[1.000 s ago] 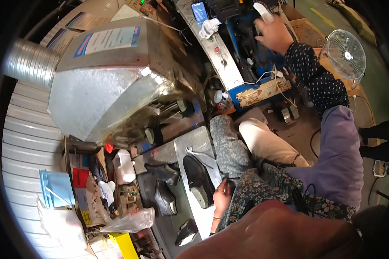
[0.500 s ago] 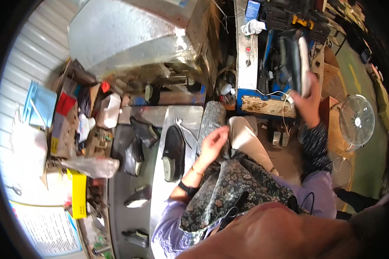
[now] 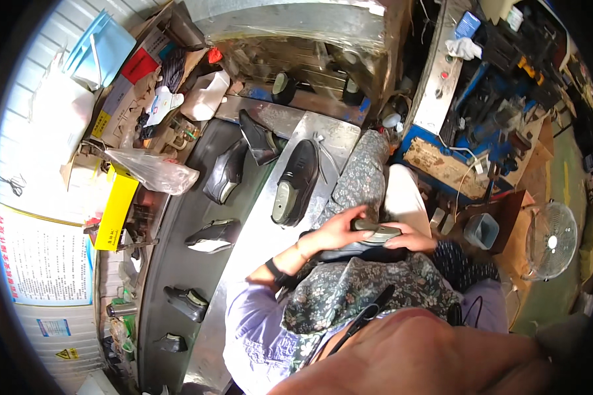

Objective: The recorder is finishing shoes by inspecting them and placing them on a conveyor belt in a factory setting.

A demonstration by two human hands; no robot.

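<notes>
A dark shoe [image 3: 381, 234] with a grey-green sole lies sideways over my lap, close to my body. From its left side my left hand [image 3: 339, 232] grips it, thumb and fingers bent around the shoe. My right hand [image 3: 408, 237] closes on its right end, the thumb resting on the sole. Part of the shoe is hidden behind my hands. On the metal bench to the left stands another black shoe [image 3: 297, 184], with a metal wrench [image 3: 327, 157] beside it. A floral apron [image 3: 369, 283] covers my lap.
Several dark shoes [image 3: 225, 172] rest on the belt [image 3: 178, 263] at left. A blue-framed machine [image 3: 441, 168] stands at the far right, with a fan [image 3: 552, 242] nearer. Left of the belt are a yellow box [image 3: 115, 210], a plastic bag [image 3: 158, 172] and a blue bin [image 3: 102, 49].
My right hand has brought a shoe from the machine to my lap. My left hand, earlier without a shoe, now grips it too. The whole view has turned and shifted.
</notes>
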